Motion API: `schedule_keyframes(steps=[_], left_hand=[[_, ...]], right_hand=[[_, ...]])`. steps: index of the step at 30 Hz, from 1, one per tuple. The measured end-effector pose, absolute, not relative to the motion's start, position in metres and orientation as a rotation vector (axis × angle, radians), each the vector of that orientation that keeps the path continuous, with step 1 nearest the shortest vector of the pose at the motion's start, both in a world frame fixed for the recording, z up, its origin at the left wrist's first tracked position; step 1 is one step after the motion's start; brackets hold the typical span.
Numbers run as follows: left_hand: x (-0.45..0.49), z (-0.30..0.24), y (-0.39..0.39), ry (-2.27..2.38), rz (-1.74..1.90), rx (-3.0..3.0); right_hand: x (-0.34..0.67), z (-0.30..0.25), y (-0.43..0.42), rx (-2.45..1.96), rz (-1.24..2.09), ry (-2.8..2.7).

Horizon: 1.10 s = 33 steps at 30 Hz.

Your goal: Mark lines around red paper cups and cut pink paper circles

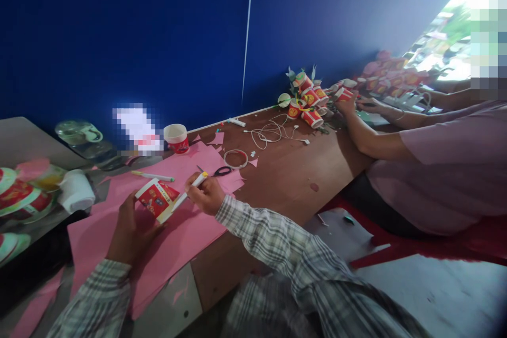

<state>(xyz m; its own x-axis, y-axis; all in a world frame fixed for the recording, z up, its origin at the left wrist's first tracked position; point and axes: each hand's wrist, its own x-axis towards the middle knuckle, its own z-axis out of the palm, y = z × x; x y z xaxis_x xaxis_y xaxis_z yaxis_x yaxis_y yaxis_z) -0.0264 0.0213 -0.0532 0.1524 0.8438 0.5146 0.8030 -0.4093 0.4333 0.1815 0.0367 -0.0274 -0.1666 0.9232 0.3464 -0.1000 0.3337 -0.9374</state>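
Observation:
My left hand [130, 227] is wrapped round a red and white paper cup [157, 198], holding it upside down on a large pink paper sheet [174, 243]. My right hand [206, 193] pinches a white marker with a yellow cap [190, 190], its tip against the cup's rim. Both of my sleeves are grey plaid. Black-handled scissors [219, 171] lie just beyond my right hand.
A second pen [152, 176], a red cup [176, 138], a tape ring [235, 158] and white earphone cables [273, 132] lie on the brown table [293, 174]. A pile of decorated cups [309, 100] sits by the blue wall. A person in a mauve shirt [435, 169] works at right.

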Motion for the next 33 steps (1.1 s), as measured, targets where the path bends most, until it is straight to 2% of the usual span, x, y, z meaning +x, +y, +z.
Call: schedule_keyframes(steps=[21,33], left_hand=[[-0.0202,-0.0475,0.0152,1.731,1.164,2.495],[-0.0205,-0.0483,0.014,1.752,1.185,2.563]], right_hand=[[0.1851,-0.018,0.029,-0.839,0.946,-1.554],[0.1844,-0.0191,0.0289,-0.813,1.039,-1.551]])
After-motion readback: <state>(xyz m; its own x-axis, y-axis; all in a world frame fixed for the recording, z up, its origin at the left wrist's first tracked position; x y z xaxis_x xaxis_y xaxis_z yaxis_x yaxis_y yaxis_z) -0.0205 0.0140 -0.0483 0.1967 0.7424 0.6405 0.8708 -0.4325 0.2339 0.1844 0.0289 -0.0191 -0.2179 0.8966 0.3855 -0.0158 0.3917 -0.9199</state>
